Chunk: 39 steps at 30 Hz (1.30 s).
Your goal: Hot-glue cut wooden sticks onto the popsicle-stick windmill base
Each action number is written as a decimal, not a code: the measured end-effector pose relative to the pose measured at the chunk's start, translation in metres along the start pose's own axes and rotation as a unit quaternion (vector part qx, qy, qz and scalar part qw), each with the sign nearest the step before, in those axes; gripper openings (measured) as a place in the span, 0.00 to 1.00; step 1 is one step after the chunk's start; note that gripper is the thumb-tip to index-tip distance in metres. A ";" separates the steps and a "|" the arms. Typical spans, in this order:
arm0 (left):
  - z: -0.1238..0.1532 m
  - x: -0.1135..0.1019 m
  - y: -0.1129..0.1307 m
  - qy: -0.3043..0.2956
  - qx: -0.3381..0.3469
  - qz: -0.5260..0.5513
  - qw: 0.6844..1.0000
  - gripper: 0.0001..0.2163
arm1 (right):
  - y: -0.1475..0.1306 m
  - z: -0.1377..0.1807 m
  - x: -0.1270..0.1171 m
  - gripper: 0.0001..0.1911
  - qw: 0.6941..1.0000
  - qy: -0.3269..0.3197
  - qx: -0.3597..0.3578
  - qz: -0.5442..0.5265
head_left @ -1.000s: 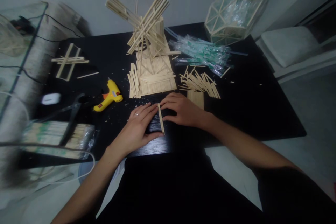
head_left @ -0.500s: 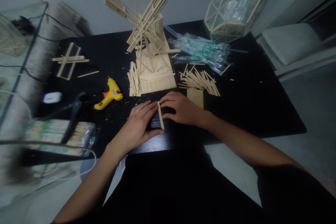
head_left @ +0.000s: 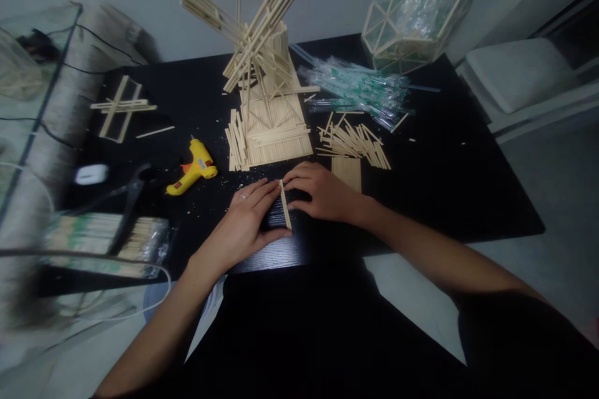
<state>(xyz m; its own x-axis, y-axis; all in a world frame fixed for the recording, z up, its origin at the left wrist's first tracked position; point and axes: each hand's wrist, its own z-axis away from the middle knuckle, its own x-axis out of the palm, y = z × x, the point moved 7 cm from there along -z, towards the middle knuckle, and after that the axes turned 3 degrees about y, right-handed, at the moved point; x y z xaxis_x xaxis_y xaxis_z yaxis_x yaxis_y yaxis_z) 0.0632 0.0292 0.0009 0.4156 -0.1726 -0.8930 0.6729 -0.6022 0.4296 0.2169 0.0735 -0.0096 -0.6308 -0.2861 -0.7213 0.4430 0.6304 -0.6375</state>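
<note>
On the dark table in front of me lies a short strip of thin wooden stick (head_left: 285,207), perhaps two sticks side by side. My left hand (head_left: 250,218) grips it from the left, thumb at the near end and fingertips at the far end. From the right, the fingers of my right hand (head_left: 321,193) pinch its far end, with the thumb close to its side. Just beyond both hands stands a windmill model (head_left: 276,131) built of wooden sticks. A small stick panel (head_left: 347,174) lies beside my right wrist, below a pile of cut sticks (head_left: 358,142).
A yellow hot glue gun (head_left: 194,167) lies left of my hands, near black-handled pliers (head_left: 133,190) and a white case (head_left: 92,174). Packed sticks (head_left: 103,243) sit at the left edge. Plastic-wrapped sticks (head_left: 360,90) and a glass-sided polyhedron (head_left: 421,12) are at the back right.
The camera view has shifted very slightly. Both hands keep their places on the stick, and nothing else has visibly moved.
</note>
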 end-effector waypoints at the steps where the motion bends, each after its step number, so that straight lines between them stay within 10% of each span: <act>1: 0.000 0.000 0.000 -0.001 0.000 0.000 1.000 0.38 | 0.000 0.000 0.000 0.12 1.000 0.001 0.001 -0.002; 39: 0.008 0.010 -0.012 0.038 -0.015 0.041 0.998 0.40 | -0.003 -0.002 -0.001 0.16 1.000 0.004 -0.013 0.009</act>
<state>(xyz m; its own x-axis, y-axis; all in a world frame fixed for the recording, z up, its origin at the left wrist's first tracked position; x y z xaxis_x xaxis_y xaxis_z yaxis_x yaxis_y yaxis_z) 0.0540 0.0285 -0.0140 0.5148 -0.1603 -0.8422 0.6520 -0.5647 0.5060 0.2150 0.0734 -0.0063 -0.6285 -0.2690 -0.7298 0.4375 0.6536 -0.6176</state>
